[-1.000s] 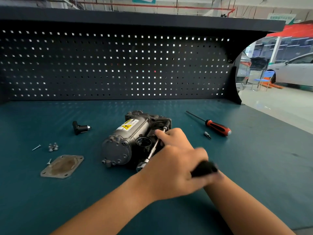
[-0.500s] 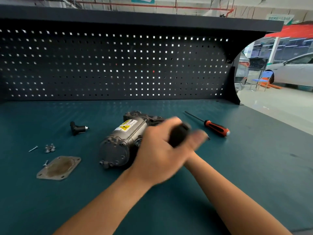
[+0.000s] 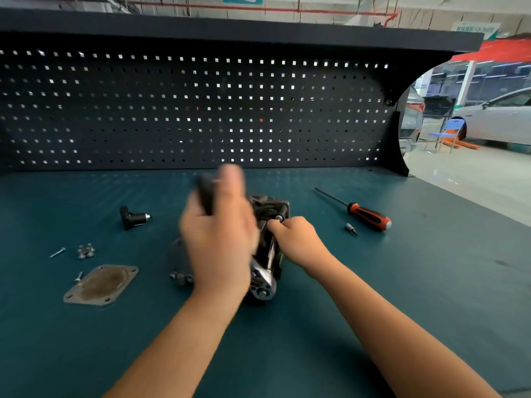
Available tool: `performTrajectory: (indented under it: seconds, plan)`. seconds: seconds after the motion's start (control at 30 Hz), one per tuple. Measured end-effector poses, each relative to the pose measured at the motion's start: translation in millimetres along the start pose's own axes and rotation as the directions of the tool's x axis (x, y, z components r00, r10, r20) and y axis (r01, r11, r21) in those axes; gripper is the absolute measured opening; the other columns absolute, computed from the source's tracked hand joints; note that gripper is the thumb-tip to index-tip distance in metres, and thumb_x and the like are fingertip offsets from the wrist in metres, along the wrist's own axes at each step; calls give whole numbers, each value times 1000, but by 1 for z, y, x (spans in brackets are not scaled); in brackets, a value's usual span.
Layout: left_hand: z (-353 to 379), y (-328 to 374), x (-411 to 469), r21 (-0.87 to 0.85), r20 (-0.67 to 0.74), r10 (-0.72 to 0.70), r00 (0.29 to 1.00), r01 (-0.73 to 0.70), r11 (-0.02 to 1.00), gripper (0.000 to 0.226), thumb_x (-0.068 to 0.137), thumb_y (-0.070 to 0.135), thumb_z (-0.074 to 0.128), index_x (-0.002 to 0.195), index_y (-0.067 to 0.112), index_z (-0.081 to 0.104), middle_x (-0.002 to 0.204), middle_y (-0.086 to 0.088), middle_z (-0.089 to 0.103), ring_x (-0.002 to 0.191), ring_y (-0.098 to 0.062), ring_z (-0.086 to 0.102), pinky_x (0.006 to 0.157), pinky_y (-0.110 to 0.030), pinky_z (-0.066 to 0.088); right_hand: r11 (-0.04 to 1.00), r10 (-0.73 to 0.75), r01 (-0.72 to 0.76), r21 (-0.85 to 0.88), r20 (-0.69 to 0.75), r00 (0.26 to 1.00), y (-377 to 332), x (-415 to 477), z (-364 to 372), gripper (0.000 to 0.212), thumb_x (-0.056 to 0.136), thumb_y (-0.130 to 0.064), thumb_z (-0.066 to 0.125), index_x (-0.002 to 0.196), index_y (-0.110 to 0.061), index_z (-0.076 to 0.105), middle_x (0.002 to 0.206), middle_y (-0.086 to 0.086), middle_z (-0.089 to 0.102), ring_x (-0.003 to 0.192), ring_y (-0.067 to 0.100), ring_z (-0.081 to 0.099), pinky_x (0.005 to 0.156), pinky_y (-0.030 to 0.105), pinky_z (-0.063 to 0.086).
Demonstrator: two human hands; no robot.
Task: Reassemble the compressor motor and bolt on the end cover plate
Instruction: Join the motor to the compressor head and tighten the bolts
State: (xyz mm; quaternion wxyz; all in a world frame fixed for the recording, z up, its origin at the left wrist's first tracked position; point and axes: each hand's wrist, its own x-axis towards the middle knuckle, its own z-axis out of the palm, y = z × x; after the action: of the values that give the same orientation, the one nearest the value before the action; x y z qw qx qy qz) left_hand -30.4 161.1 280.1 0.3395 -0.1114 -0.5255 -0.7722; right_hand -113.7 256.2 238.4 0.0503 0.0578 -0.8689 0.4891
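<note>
Two arms are showing in the near part of the scene, and both are bare. The left forearm (image 3: 178, 346) and the right forearm (image 3: 402, 340) are appearing uncovered from the near edge up to the wrists, smooth, and wider toward the near edge. The left hand (image 3: 221, 239) is also bare and is appearing blurred, so its fingers are melting into one soft shape. The right hand (image 3: 298, 239), bare too, is appearing sharper: its knuckles are standing out as small rounded bumps, and fine folds are showing at the wrist.
</note>
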Motion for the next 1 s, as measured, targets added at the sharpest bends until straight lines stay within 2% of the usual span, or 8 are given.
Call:
performTrajectory:
  seconds: [0.13, 0.3, 0.4, 0.6, 0.67, 0.77, 0.87, 1.0]
  plan:
    - [-17, 0, 15, -264, -246, -189, 950, 122, 957, 44, 95, 39, 48, 59, 19, 31, 44, 10, 25, 35, -5, 20, 33, -16, 18, 1000, 19, -18, 20, -15, 1000, 2, 7, 3, 48, 92, -20, 46, 52, -16, 21, 44, -5, 24, 43, 12, 20, 39, 22, 17]
    - [14, -3, -4, 142, 336, 122, 934, -179, 974, 34, 71, 45, 61, 52, 22, 45, 44, 3, 41, 42, -9, 38, 42, -25, 32, 999, 11, -12, 36, 12, 1000, -2, 6, 6, 30, 94, -21, 45, 65, -22, 37, 65, -4, 49, 59, 19, 47, 56, 25, 44]
    - [18, -11, -14, 354, 815, 63, 576, -581, 733, 36, 76, 55, 52, 65, 20, 55, 56, 3, 55, 67, -16, 53, 66, -32, 43, 994, 105, -105, 29, 0, 994, -6, 8, 3, 35, 93, -23, 45, 60, -13, 37, 65, 3, 39, 55, 16, 34, 51, 29, 31]
    - [15, -23, -27, 164, 986, -72, 147, -874, 458, 31, 91, 38, 56, 77, 10, 53, 75, -17, 65, 72, -35, 60, 61, -32, 32, 998, 22, -24, -52, -39, 999, -4, 8, 3, 60, 90, -41, 56, 47, -15, 22, 39, -5, 23, 40, 11, 23, 43, 27, 20]
    - [13, -26, -28, 259, 966, -132, 223, -808, 529, 35, 92, 42, 54, 85, 7, 56, 81, -19, 65, 77, -37, 58, 63, -33, 36, 999, 0, -1, -49, -20, 1000, 2, 5, 1, 56, 92, -34, 54, 49, -15, 23, 46, -2, 25, 45, 13, 25, 45, 27, 22]
    - [11, -18, -24, 317, 828, 77, 555, -577, 753, 40, 80, 48, 57, 78, 9, 62, 70, -14, 60, 72, -30, 56, 70, -41, 46, 993, -20, 11, 114, 77, 997, 7, -4, 2, 28, 97, -11, 45, 69, -10, 47, 69, 4, 48, 73, 22, 47, 61, 24, 39]
    - [7, -3, -11, 127, 264, 96, 960, -134, 983, 29, 70, 48, 61, 58, 24, 51, 49, 8, 47, 45, -9, 43, 47, -24, 38, 993, 4, -2, 115, -17, 1000, 1, 0, 1, 25, 94, -17, 47, 76, -1, 53, 69, 12, 54, 64, 26, 48, 57, 28, 40]
    - [-16, 0, 15, -402, -252, -281, 926, 165, 901, 42, 90, 41, 53, 59, 21, 33, 43, 11, 28, 35, -5, 22, 34, -17, 19, 1000, 16, -16, 25, -1, 1000, 1, 8, -1, 50, 94, -24, 46, 51, -15, 23, 31, -9, 25, 41, 11, 21, 35, 19, 18]
